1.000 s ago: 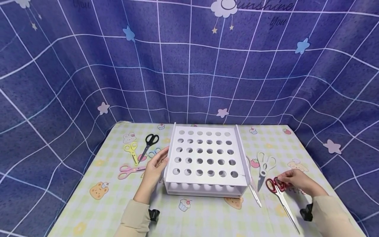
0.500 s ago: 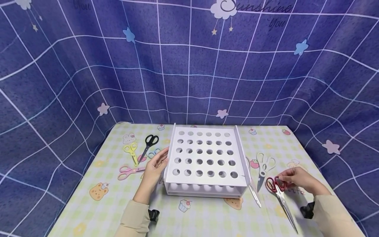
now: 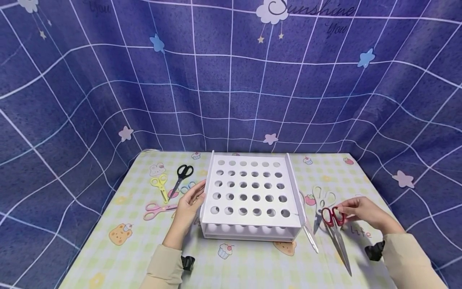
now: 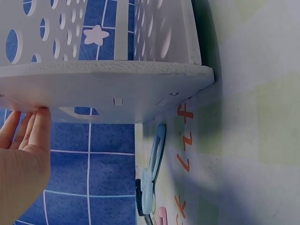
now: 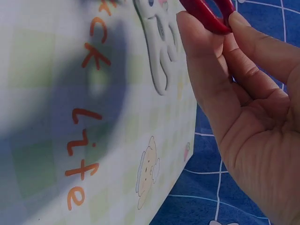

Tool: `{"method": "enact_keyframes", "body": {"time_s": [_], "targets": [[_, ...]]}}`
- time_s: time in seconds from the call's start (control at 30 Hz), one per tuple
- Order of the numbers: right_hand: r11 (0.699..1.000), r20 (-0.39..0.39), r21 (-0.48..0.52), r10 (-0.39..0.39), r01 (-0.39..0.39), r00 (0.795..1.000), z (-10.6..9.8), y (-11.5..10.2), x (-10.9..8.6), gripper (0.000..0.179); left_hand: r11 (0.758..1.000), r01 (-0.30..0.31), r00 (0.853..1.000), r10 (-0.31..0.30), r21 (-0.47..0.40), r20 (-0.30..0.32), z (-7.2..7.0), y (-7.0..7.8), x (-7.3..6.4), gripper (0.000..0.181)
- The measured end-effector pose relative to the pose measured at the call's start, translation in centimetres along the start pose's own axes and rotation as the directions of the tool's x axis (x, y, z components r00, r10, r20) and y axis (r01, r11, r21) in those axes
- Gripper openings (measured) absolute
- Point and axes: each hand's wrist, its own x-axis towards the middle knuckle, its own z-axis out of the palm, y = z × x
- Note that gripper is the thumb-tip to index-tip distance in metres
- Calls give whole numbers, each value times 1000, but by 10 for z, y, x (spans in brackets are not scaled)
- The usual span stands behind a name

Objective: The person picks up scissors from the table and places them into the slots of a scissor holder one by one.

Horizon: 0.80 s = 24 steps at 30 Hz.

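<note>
A white holed rack (image 3: 250, 191) stands mid-table, with rows of round holes through its tilted top. My left hand (image 3: 188, 204) rests against the rack's left side; in the left wrist view its nearly straight fingertips (image 4: 43, 115) touch the side panel (image 4: 105, 91). My right hand (image 3: 366, 214) pinches one red handle loop of a pair of scissors (image 3: 342, 245) between thumb and fingers. Their long steel blades point down toward the table's front, with a shadow beside them. The red handle (image 5: 206, 16) shows at the top of the right wrist view.
White-handled scissors (image 3: 319, 220) lie just behind the red pair. Another pair's blades (image 3: 311, 239) stick out along the rack's right side. Left of the rack lie black scissors (image 3: 176, 188), yellow scissors (image 3: 164, 193), pink scissors (image 3: 169, 207) and light-blue scissors (image 3: 184, 188). A blue curtain (image 3: 249, 104) hangs behind.
The right hand has lifted the red scissors' handles off the table and shifted them slightly left and back; the blades now stand more upright. The left hand and rack are still.
</note>
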Motion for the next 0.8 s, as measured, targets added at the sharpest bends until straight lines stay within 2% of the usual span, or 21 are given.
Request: {"method": "enact_keyframes", "body": {"time_s": [0.37,0.57,0.67,0.8], "targets": [[994,14,98,-39,38,999,-8,-13,3,19,1000,-6,1000,6,0,-2,-1,0,0,46],[986,22,125,-111,108,994,-14,-18,3,23,1000,4,1000,-4,5,-1,-1,0,0,45],[985,-6,122,-126,126,992,-15,-19,4,23,1000,2,1000,-2,9,-1,-1,0,0,44],[985,-92,119,-115,126,989,-15,-21,3,19,1000,-1,1000,1,14,-2,-1,0,0,44]]}}
